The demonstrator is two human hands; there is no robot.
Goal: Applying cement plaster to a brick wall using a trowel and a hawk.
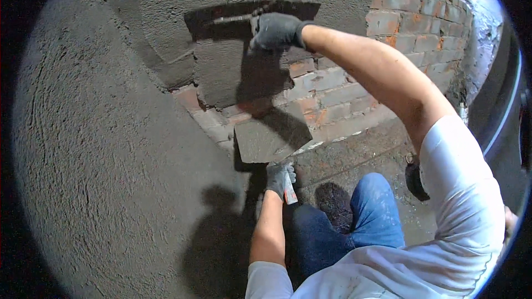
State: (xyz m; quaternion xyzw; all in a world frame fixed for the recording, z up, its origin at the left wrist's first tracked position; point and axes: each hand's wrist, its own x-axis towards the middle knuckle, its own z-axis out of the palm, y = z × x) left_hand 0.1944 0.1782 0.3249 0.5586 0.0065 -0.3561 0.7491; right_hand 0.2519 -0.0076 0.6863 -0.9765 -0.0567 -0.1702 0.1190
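Note:
At the upper middle, my right hand (277, 31), in a dark grey glove, is closed round the handle of a plastering trowel (299, 11). Its long dark blade lies against or very near the grey plaster (216, 69) on the brick wall; the exact contact is hidden. Lower down, my left hand (279, 177), in a light grey glove, grips a broad trowel (263, 141) by its white and orange handle. Its wide grey blade extends away from me, just in front of the wall's lower bricks. Shadow covers part of that blade.
Bare brick (396, 22) shows at right and along the wall's bottom. A rough plastered wall (94, 144) fills the left side. Below the bricks runs a dirty floor (360, 149), and a dark round object (415, 180) sits near my right knee. Bluish sheeting (482, 39) hangs at far right.

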